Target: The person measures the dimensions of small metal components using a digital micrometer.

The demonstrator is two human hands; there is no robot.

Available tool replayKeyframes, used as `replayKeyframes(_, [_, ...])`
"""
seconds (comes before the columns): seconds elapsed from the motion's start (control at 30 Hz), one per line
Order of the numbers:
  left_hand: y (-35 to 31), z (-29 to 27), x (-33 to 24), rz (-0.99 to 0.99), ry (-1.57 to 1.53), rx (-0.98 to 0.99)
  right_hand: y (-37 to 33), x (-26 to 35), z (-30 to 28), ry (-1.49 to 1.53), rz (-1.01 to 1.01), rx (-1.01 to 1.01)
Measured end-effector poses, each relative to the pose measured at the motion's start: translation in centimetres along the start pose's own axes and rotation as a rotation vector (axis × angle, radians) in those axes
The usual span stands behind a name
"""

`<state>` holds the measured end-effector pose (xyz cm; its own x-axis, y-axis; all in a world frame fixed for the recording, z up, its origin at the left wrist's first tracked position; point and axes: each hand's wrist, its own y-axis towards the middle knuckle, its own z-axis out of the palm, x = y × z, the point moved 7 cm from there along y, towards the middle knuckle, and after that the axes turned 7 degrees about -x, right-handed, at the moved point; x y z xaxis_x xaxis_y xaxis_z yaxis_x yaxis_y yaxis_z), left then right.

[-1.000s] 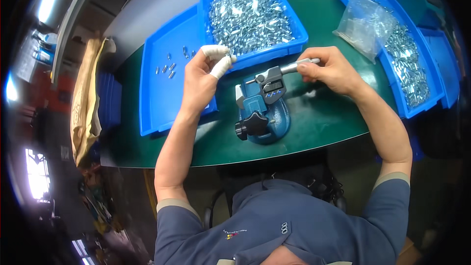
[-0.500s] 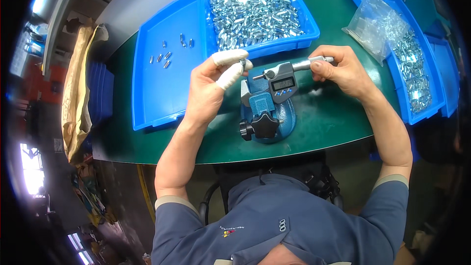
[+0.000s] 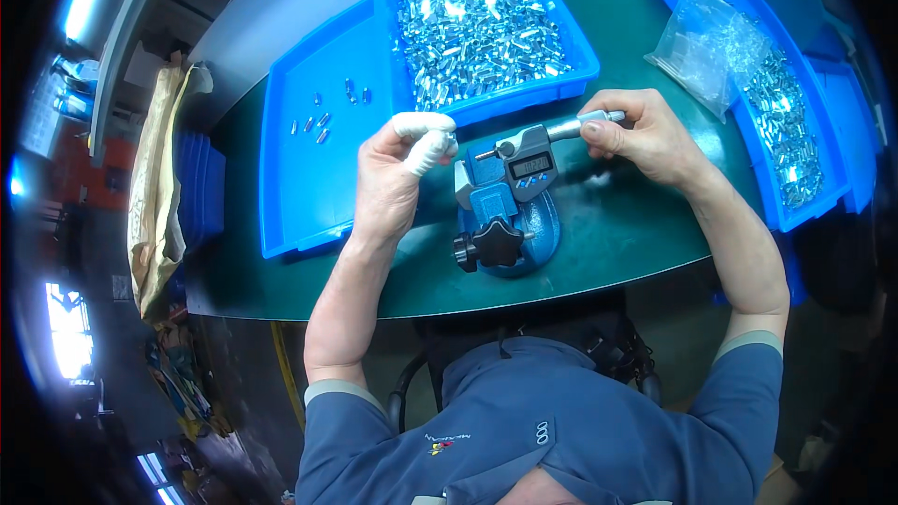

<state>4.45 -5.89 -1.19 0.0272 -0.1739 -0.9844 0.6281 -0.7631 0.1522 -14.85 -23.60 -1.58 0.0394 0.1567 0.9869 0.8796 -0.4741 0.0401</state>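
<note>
"Where's the small metal piece (image 3: pixel 452 138)?"

"At the tips of the left hand (image 3: pixel 393 173), above the tabletop (image 3: pixel 627 234) and just left of the digital micrometer (image 3: pixel 530 166). Fingertips hide most of it."

"How are the hands set?"

"Well apart from each other. The left thumb and forefinger, both wrapped in white, pinch the piece. That forearm rises steeply from the tabletop's near edge, the hand tipped right at the wrist."

"And the right hand (image 3: pixel 645 136)?"

"Its thumb and fingers are clamped on the micrometer's thimble (image 3: pixel 569 127). The elbow bends outward past the near edge, and the forearm slants inward to the left."

"What carries the micrometer?"

"A blue stand (image 3: pixel 535 236) with a black knob (image 3: pixel 497 243), near the middle of the tabletop's near edge."

"Further out?"

"A deep blue bin (image 3: pixel 538 95) heaped with metal pieces, toward the far edge. A shallow blue tray (image 3: pixel 323 201) lies toward the left edge, a few loose pieces in it. Toward the right edge, a clear plastic bag (image 3: pixel 692 51) overlaps another blue tray (image 3: pixel 835 192)."
</note>
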Motion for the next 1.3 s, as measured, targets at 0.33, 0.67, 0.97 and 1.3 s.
replayKeyframes(0.33, [-0.3, 0.2, 0.7, -0.049, -0.022, 0.077, 0.0, 0.0, 0.0, 0.000, -0.002, -0.008])
replayKeyframes(0.67, [-0.3, 1.1, -0.5, 0.029, 0.131, 0.117, -0.1, 0.1, 0.0, -0.021, -0.009, -0.007])
replayKeyframes(0.97, [0.0, 1.6, -1.8, 0.108, 0.320, 0.223, -0.1, 0.0, 0.0, -0.018, -0.006, -0.006])
replayKeyframes(1.3, [0.9, 2.2, -2.5, 0.150, 0.429, 0.346, 0.0, -0.2, 0.0, -0.008, -0.015, -0.017])
